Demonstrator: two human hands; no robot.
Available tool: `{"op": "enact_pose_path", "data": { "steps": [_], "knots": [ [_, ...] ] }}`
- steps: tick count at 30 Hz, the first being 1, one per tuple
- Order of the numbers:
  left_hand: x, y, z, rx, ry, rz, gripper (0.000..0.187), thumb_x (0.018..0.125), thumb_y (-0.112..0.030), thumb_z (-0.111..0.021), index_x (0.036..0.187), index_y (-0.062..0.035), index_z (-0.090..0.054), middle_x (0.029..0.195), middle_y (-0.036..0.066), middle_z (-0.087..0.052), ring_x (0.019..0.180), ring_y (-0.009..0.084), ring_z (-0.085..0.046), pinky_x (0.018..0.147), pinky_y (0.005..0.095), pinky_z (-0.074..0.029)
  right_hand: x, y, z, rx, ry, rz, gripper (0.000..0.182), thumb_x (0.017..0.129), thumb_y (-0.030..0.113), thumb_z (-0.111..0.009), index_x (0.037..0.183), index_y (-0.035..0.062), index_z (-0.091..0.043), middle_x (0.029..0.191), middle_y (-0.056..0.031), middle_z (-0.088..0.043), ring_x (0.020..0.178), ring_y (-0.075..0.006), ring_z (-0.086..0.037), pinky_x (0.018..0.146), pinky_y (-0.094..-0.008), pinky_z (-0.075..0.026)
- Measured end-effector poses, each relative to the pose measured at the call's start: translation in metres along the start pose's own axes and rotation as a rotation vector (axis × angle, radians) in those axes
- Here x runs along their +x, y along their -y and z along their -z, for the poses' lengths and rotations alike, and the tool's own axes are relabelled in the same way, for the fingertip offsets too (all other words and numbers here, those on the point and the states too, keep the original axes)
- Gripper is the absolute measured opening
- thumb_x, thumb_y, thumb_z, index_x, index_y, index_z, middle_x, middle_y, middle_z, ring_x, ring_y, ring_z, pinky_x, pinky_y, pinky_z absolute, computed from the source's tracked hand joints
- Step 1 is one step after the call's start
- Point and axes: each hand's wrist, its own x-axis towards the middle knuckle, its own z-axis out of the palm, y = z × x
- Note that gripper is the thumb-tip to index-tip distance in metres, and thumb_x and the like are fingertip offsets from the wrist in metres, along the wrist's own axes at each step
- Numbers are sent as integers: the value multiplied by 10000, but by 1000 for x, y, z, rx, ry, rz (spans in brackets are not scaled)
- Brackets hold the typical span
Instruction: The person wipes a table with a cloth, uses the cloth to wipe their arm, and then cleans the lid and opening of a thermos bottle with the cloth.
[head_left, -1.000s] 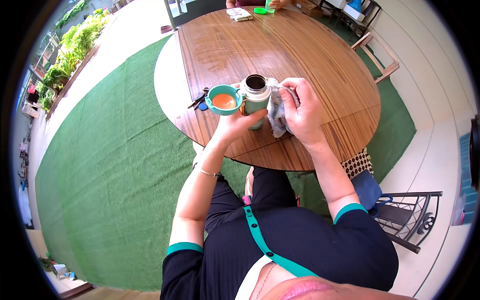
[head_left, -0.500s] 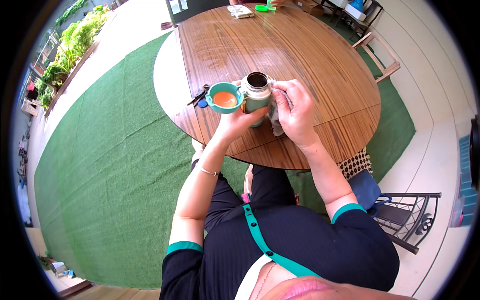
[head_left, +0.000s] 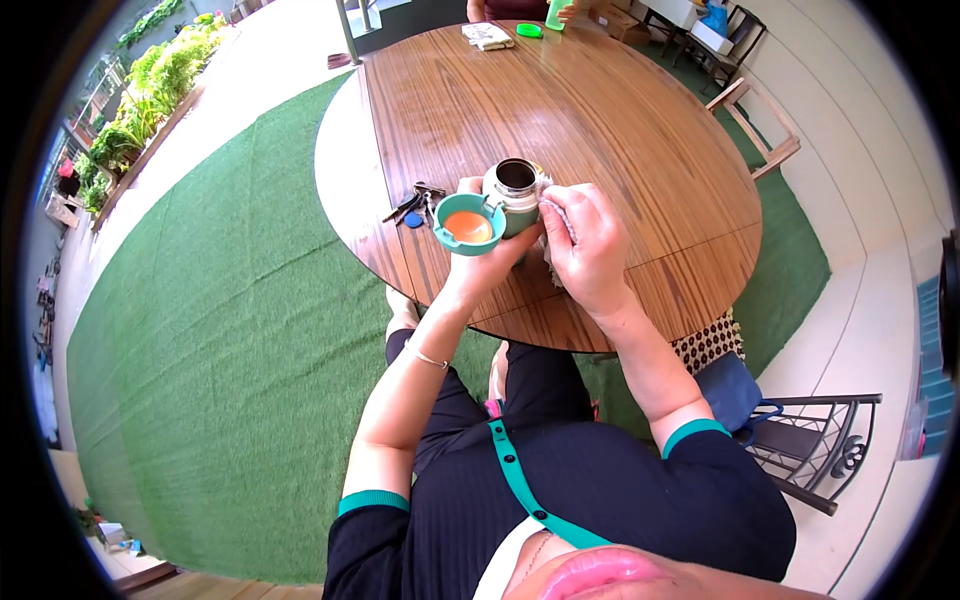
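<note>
My left hand (head_left: 487, 268) is wrapped round a green and white flask (head_left: 523, 215), held upright with its dark mouth uncovered. A teal lid (head_left: 468, 224) with an orange inside hangs open on the flask's left side, above my left wrist. My right hand (head_left: 588, 245) pinches a light grey cloth (head_left: 548, 205) against the flask's right side, near the neck. Part of the cloth is hidden behind my fingers. Keys (head_left: 408, 205) with a blue round tag lie just left of the lid on the wooden table (head_left: 640, 170).
Across the table are a folded cloth (head_left: 487, 37), a bright green lid (head_left: 529, 31) and a person's hand (head_left: 567, 13) at a green bottle (head_left: 555, 14). A metal chair (head_left: 815, 450) with a blue bag (head_left: 733, 392) stands at my right.
The flask, its lid and my left hand have shifted slightly right and down in the view. The cloth stays in my right hand at the flask. More of the far person shows.
</note>
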Motion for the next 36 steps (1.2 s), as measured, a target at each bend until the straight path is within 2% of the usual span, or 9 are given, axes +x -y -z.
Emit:
{"op": "enact_pose_path", "data": {
  "steps": [2,3,4,8,18,23,28,33,36],
  "knots": [
    [-1,1,-4,-14,-60,15,403,712,-174,-873,1027,-46,-658,988,98,-568,859,257,-624,686,379,-492,0,2,0,-41,14,-21,139,853,41,-723,978,37,-663,891,-123,-678,777,-327,-626,709,-420,-492],
    [-3,5,-5,5,-66,27,435,704,-178,-878,1036,-36,-636,977,100,-574,851,255,-628,686,378,-495,-1,4,0,-89,12,16,117,885,25,-709,987,38,-656,866,-99,-633,678,-260,-630,600,-353,-506],
    [-4,8,-6,24,-72,37,467,697,-181,-884,1045,-26,-613,965,101,-581,843,254,-632,685,377,-497,-1,5,-1,-91,1,27,117,885,25,-709,987,38,-656,866,-99,-633,678,-260,-630,600,-353,-506],
    [-9,14,-10,-108,-91,148,453,722,-119,-843,1031,-5,-532,940,116,-608,846,247,-645,726,371,-514,-5,13,-7,-51,-1,94,163,862,7,-719,1009,37,-655,906,-112,-648,726,-287,-653,618,-371,-523],
    [-14,21,-18,-56,-135,125,361,740,-73,-781,1000,-2,-541,944,141,-525,853,320,-572,726,410,-474,0,35,-5,169,90,-167,172,903,10,-639,1073,15,-615,978,-159,-640,888,-351,-639,765,-424,-512],
    [-10,8,-11,55,-92,93,395,724,-100,-800,1017,0,-556,965,138,-526,875,315,-566,740,413,-473,10,28,6,-69,210,-22,149,914,9,-624,1056,50,-635,951,-118,-637,763,-332,-645,649,-393,-524],
    [-9,1,-8,-62,-66,218,509,690,-145,-873,1056,-9,-546,982,110,-549,907,269,-591,780,389,-492,23,25,25,-236,340,61,160,896,43,-642,1052,74,-629,901,-99,-604,768,-327,-651,624,-419,-523],
    [-5,3,-5,41,-51,64,553,674,-160,-905,1052,-6,-533,961,107,-567,871,232,-612,745,357,-507,23,16,31,-13,203,-30,156,910,12,-626,1057,54,-653,872,-105,-601,722,-286,-628,621,-379,-507],
    [-7,7,-8,15,-58,118,526,692,-153,-893,1034,-3,-523,937,106,-571,843,222,-613,719,356,-508,16,15,26,114,174,-65,195,907,-18,-631,1089,42,-672,870,-109,-603,700,-261,-607,625,-347,-501]
  ]
}}
